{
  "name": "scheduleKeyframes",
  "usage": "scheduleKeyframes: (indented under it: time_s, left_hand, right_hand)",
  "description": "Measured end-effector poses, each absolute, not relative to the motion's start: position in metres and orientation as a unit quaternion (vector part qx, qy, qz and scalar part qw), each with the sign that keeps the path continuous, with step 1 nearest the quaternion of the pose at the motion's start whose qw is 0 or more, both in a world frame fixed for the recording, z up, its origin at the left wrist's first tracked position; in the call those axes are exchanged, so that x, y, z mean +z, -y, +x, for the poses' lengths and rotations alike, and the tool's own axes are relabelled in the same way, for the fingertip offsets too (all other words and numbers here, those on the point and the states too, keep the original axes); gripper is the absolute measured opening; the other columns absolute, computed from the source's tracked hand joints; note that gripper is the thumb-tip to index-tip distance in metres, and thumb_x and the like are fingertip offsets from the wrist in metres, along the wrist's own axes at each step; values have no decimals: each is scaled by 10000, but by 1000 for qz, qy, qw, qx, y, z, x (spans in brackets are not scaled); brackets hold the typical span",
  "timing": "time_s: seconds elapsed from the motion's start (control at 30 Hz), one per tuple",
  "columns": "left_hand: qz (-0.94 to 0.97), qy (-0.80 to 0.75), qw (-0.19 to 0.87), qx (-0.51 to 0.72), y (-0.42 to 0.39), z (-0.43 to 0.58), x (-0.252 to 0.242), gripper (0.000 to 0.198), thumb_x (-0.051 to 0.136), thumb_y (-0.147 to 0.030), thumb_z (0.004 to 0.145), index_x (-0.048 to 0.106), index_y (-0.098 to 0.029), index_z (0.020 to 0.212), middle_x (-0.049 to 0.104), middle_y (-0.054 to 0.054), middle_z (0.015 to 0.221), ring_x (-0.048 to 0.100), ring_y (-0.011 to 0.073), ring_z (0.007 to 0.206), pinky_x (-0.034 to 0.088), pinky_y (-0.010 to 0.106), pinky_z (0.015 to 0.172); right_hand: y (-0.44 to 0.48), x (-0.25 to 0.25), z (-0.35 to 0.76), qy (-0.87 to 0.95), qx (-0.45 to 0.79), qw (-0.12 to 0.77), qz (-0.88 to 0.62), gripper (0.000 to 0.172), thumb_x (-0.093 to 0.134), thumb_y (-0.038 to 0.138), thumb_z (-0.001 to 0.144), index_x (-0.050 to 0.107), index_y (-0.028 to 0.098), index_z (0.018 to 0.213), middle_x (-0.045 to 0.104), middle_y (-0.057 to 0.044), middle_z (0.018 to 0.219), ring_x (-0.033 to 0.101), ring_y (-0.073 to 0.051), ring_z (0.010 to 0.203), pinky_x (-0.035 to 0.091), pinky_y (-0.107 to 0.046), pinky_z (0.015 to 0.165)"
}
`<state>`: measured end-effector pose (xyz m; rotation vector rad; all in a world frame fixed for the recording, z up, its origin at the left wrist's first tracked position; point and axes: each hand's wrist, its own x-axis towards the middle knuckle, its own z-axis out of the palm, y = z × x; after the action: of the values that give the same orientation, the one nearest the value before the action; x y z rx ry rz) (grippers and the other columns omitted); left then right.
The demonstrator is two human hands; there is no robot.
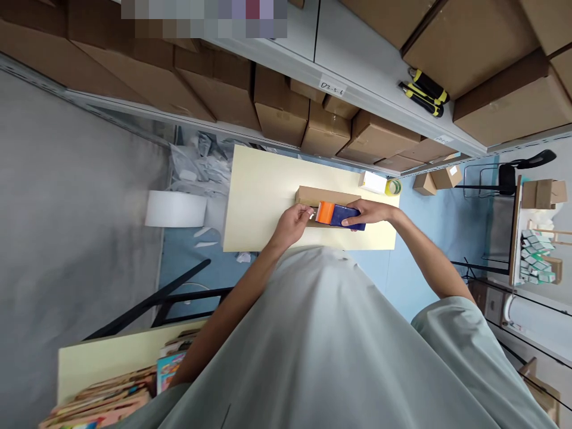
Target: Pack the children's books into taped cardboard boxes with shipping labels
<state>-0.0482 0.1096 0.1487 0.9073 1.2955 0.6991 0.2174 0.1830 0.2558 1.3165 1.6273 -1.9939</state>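
My right hand [364,213] is wrapped round the dark blue end of an orange and dark blue box [344,214], long and narrow, held above the table. At its orange end, my left hand [295,223] is closed in a pinch. A small whitish or clear bit shows by the left fingertips; I cannot make out what it is. Behind and partly under the box, a long brown cardboard box [328,195] lies on the pale yellow table [257,202]. The hands and the box hide part of it.
At the table's right end are a white box [373,182] and a tape roll [393,187]. A shelf [357,71] with cardboard boxes and yellow-black cutters [424,92] overhangs the back. A white roll [176,208] stands left, and books [116,390] lie at lower left.
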Motion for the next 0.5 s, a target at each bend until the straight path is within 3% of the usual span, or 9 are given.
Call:
scheduleKeyframes:
  time_s: [0.23, 0.5]
  left_hand:
    - [396, -552, 661, 318, -113, -58, 155, 428, 722, -627, 808, 676, -215, 915, 698, 47, 805, 668, 250, 878, 534, 355, 832]
    - [372, -548, 680, 316, -108, -66, 155, 535, 732, -709, 794, 709, -200, 958, 603, 4, 649, 666, 240, 789, 536, 330, 741]
  right_hand:
    - [-190, 269, 207, -550, -696, 156, 435, 574, 852, 684, 830, 698, 152, 982, 759, -28, 822, 686, -141, 691, 588, -252, 651]
    - [-197, 275, 195, -536, -695, 179, 444, 573, 887, 655, 798, 740, 152, 1030, 766, -25, 838, 699, -157, 706, 573, -251, 634]
